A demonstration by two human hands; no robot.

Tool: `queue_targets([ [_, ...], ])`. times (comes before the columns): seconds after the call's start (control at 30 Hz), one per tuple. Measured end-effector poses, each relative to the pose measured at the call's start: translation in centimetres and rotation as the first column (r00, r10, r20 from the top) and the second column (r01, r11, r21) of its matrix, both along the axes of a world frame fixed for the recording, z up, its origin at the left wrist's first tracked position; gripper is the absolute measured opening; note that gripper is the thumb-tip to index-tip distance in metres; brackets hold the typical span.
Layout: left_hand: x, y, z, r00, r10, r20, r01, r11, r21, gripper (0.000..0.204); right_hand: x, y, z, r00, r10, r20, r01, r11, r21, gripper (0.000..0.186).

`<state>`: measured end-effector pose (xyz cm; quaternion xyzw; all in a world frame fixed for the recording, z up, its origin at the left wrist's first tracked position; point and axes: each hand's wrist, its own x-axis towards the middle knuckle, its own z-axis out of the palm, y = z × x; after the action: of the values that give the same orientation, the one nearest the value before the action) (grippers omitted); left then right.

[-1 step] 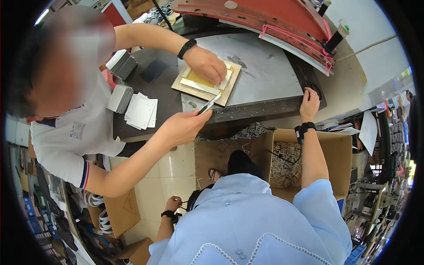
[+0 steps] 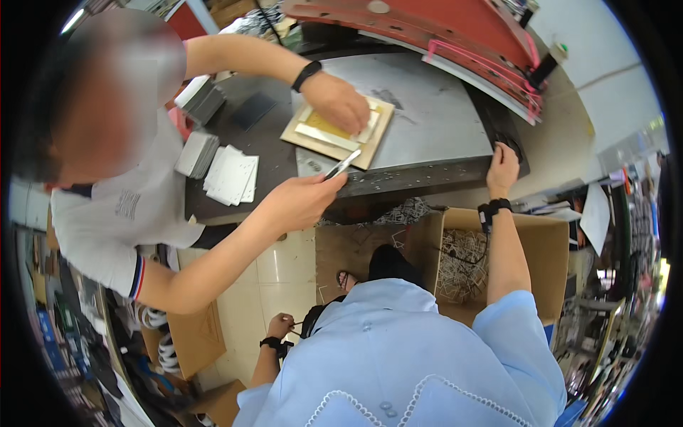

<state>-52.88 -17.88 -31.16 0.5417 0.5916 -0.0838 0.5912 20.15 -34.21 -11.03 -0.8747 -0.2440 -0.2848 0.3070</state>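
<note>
My right hand (image 2: 504,171) is at the dark edge of the worktable (image 2: 420,178), its fingers curled over the rim near the right corner. Low beside my body, my left hand (image 2: 281,325) is closed on a thin dark cord (image 2: 296,326) that runs toward something black at my waist. Across the table a co-worker's hand presses on a wooden board (image 2: 334,147) with a yellow panel and pale strips on it. In the co-worker's other hand is a craft knife (image 2: 343,164), its tip at the board's near edge.
White perforated sheets (image 2: 232,175) and stacked grey-white plates (image 2: 197,154) sit on the table's left. A red machine head (image 2: 413,28) overhangs the back. Below my right arm stands a cardboard box (image 2: 530,249) holding many thin pale frames (image 2: 462,263).
The whole view has shifted slightly. The co-worker's knife has tilted a little at the board; both my hands keep their places.
</note>
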Motion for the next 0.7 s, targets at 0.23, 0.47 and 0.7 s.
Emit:
queue_targets([
  [0.23, 3.6, -1.3, 3.4, 0.963, -0.168, -0.212, 0.236, 0.905, 0.354, 0.028, 0.0, -2.6, -0.2, 0.99, 0.128, -0.063, -0.135, 0.985, -0.107, 0.034],
  [0.47, 4.5, -8.3, 5.8, 0.99, 0.0, -0.139, 0.048, 0.938, 0.344, 0.028, -1.6, -0.8, 0.1, 0.963, 0.141, 0.231, -0.139, 0.99, -0.024, 0.028],
  [0.7, 5.2, -18.2, 4.2, 0.889, 0.458, 0.008, -0.418, 0.802, 0.428, 0.025, -2.1, 0.5, -3.7, 0.93, 0.332, 0.155, -0.325, 0.943, -0.068, 0.027],
])
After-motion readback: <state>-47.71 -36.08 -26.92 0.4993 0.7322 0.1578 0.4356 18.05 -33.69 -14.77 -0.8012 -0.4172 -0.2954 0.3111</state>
